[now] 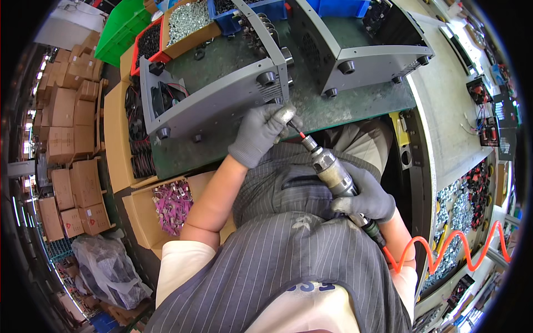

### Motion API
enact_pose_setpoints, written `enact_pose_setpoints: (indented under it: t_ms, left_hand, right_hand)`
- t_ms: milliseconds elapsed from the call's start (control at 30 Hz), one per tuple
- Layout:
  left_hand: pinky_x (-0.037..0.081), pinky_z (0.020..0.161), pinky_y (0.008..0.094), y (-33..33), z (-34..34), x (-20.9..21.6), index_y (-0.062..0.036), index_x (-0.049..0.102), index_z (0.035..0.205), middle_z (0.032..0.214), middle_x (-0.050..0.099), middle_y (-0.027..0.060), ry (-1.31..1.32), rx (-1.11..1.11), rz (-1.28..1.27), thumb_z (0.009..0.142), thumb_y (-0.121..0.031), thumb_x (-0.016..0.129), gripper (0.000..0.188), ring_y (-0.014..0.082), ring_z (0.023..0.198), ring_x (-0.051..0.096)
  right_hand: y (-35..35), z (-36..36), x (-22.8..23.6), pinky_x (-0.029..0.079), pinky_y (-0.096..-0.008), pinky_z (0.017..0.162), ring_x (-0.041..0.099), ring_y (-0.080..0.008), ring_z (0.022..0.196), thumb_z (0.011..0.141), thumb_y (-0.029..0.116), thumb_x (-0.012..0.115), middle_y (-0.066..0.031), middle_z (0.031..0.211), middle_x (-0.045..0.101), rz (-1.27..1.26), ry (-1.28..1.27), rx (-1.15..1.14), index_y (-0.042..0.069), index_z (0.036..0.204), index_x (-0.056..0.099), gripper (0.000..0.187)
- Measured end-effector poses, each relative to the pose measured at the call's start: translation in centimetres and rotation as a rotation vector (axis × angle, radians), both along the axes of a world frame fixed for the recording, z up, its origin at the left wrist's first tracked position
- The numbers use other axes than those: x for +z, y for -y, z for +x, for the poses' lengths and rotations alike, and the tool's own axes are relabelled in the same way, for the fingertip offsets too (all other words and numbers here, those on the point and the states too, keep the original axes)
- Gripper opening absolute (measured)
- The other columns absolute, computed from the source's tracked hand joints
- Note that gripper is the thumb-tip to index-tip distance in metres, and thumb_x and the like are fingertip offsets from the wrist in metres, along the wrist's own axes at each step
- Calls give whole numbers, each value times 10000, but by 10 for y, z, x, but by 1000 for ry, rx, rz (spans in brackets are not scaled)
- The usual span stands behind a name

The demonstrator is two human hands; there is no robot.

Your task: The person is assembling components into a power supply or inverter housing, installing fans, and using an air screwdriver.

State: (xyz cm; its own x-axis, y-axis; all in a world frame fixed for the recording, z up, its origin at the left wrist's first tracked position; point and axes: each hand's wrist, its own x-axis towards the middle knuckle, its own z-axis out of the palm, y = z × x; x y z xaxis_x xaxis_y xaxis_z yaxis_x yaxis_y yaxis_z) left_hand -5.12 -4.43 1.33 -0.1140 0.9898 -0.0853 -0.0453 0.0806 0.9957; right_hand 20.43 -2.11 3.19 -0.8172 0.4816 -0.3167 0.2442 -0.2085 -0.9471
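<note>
My right hand (367, 193), in a grey glove, is wrapped round a metal air screwdriver (333, 171). Its bit points up and left, toward my left hand (260, 132). That hand, gloved too, has thumb and fingers pinched together at the bit's tip, round a small dark piece that I cannot make out. Just beyond it a grey metal housing (222, 95) lies on the green bench top (363, 104), with black round feet (266, 78) on its near panel. Farther right stands a second grey housing (377, 69) with similar feet.
A carton of purple-tagged parts (172, 206) sits left of my body. Behind the housing are a red bin (149, 44), a box of screws (190, 22) and a green crate (121, 34). An orange coiled air hose (444, 250) runs off right. Stacked cartons (64, 114) stand far left.
</note>
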Motion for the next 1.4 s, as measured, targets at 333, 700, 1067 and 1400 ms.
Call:
enact_pose_setpoints:
  t_ms: [333,700,1067,1400]
  left_hand:
    - [479,604,317,11,-18,72,-109,669,871,767,631,73,-1010,125,513,821,-337,626,237,232,667,594]
    - [410,597,394,-26,-58,116,-43,601,700,689,500,118,-1589,-115,86,710,-501,662,462,299,673,534]
    - [417,600,416,-47,-43,110,-38,595,681,696,523,130,-1545,-224,167,734,-539,627,505,315,667,540]
    - [430,618,382,-46,-40,119,-51,624,741,726,550,115,-1571,-177,124,722,-456,666,408,295,701,554]
  right_hand:
    - [-11,-23,-2,424,-261,700,484,-103,755,674,242,756,-13,838,539,-25,-70,-135,-12,1112,520,558]
    - [-11,-33,-7,406,-249,721,469,-93,778,696,238,746,2,878,528,-94,-162,-190,-15,1141,512,563]
    - [-22,-17,-2,408,-238,691,477,-85,760,722,230,708,-9,842,530,-192,-139,-252,-26,1156,502,545]
    - [-31,-26,7,420,-236,676,490,-73,753,722,240,738,-15,868,549,-82,-95,-202,-23,1153,499,559]
